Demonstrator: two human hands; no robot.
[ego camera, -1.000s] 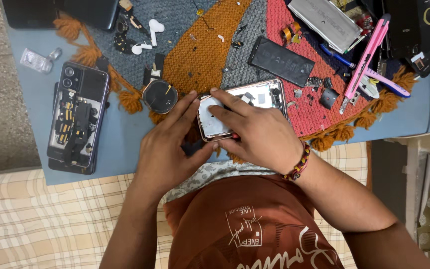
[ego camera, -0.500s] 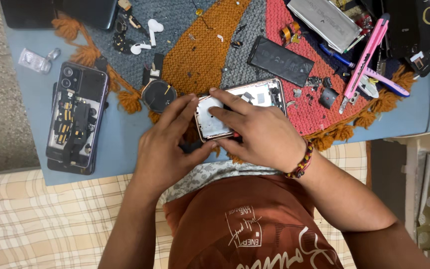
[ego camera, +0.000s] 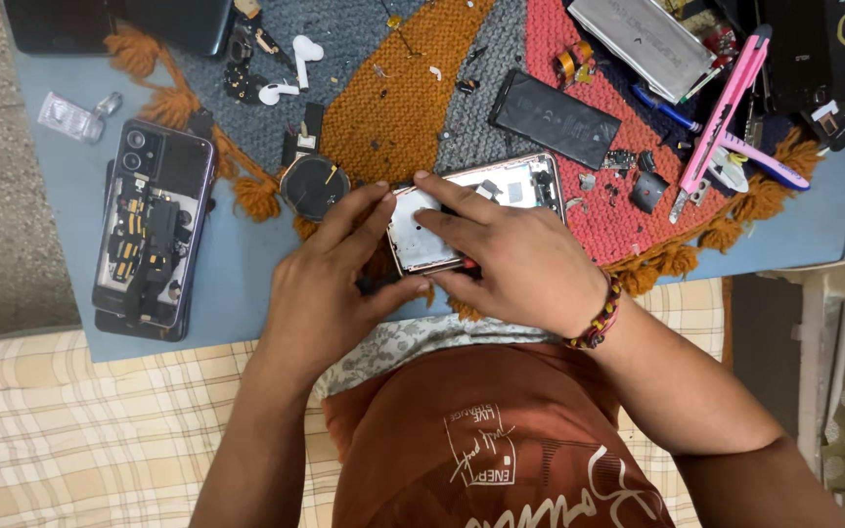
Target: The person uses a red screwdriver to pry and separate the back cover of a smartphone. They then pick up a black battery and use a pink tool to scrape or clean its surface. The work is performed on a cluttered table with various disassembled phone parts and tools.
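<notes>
Grip | left hand, right hand both clasp opened phone frame

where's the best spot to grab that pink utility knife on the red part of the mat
Probably the middle of the pink utility knife's long straight handle, pinched across its narrow width from above. It lies flat on the knitted mat, running diagonally with its lower tip near the mat's fringe. A blue pen-like tool lies by the lower end and a silver box crowds the upper left, so mid-handle is clearest.
</notes>
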